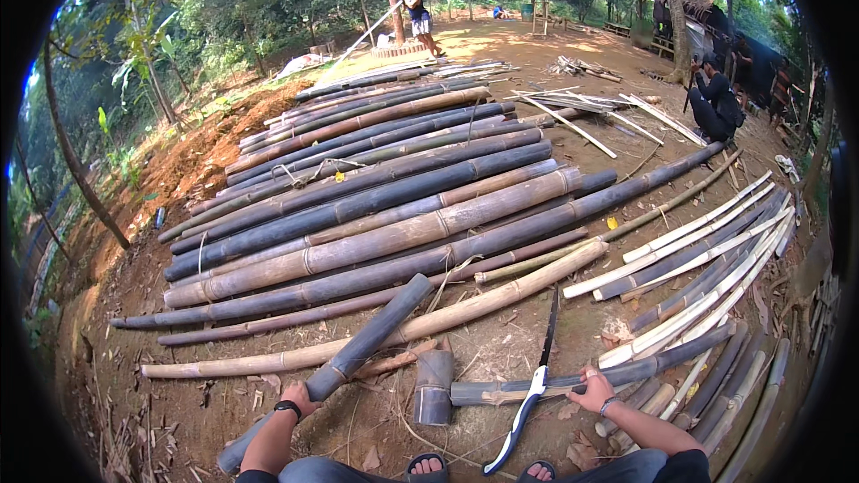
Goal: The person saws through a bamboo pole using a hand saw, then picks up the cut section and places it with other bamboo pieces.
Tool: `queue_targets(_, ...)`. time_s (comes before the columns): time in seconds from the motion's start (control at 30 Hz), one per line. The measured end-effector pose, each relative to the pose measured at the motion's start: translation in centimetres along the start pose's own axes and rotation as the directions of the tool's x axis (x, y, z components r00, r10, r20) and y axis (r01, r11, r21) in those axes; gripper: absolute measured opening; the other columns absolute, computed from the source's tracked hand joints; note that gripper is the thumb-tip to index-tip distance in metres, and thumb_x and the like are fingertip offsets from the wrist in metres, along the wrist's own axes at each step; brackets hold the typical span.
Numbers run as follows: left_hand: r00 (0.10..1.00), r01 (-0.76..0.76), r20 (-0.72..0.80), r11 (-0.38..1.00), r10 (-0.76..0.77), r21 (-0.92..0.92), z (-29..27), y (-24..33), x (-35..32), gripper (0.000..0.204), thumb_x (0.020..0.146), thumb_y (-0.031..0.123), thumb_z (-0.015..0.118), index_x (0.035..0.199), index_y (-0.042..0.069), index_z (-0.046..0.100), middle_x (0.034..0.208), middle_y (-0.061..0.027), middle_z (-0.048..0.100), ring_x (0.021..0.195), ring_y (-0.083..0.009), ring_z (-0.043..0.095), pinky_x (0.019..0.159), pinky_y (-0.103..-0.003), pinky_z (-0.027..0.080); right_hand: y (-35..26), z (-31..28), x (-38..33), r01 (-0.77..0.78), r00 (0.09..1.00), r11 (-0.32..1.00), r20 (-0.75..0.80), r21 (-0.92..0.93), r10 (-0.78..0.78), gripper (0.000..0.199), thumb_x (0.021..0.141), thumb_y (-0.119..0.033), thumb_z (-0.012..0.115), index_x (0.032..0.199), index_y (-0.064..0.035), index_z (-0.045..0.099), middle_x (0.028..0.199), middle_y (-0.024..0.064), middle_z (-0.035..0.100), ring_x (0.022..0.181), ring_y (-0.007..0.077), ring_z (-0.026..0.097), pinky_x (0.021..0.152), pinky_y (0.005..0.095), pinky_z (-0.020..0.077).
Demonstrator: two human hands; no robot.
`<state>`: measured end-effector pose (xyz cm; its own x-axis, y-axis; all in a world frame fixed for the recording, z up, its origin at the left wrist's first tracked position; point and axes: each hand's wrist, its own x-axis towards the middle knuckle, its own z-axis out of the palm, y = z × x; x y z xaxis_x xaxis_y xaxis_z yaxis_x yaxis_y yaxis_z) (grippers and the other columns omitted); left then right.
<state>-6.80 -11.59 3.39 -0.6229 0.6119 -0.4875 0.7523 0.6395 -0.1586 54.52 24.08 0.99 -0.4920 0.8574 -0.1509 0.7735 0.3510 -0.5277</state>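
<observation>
My left hand (297, 400), with a black band at the wrist, is closed round a dark bamboo pole (371, 329) that slants from beside my left leg up to the right. Curled on a second dark bamboo pole (667, 363), lying crosswise at the right, is my right hand (592, 391); its far fingers are partly hidden. A hand saw (530, 402) with a white and blue handle rests across that pole, left of my right hand, its dark blade pointing away. Between my hands a short, thick bamboo piece (434, 386) sits by the pole's left end.
Many long bamboo poles (376, 241) lie side by side ahead. Pale split strips (707, 304) and cut lengths are piled at the right. A standing person (416, 11) holds a long pole far off; another person (713, 100) crouches by a tree (677, 13) at the far right.
</observation>
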Motion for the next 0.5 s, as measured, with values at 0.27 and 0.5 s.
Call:
queue_targets(0.27, 0.987, 0.14, 0.095, 0.98, -0.127, -0.141, 1.3, 1.5, -0.5, 0.095, 0.069, 0.05, 0.079, 0.135, -0.006, 0.039, 0.135, -0.0245, 0.049, 0.125, -0.0339, 0.051, 0.104, -0.039, 0.044, 4.6, -3.3, 1.4, 0.231, 0.971, 0.816, 0.069, -0.53, -0.23, 0.091, 0.058, -0.049, 0.084, 0.13, -0.0052, 0.048, 0.123, 0.0161, 0.051, 0.12, 0.0326, 0.048, 0.101, 0.0437, 0.0364)
queue_targets(0.5, 0.991, 0.107, 0.092, 0.983, -0.094, -0.147, 1.6, 3.2, -0.9, 0.113, 0.065, 0.054, 0.08, 0.146, -0.003, 0.026, 0.151, -0.0243, 0.03, 0.138, -0.0372, 0.034, 0.112, -0.043, 0.034, 5.5, -1.0, 3.6, 0.296, 0.946, 0.795, 0.276, -0.53, -0.168, 0.08, 0.064, -0.043, 0.083, 0.128, -0.0082, 0.05, 0.12, 0.0156, 0.055, 0.118, 0.0328, 0.051, 0.102, 0.0425, 0.0378)
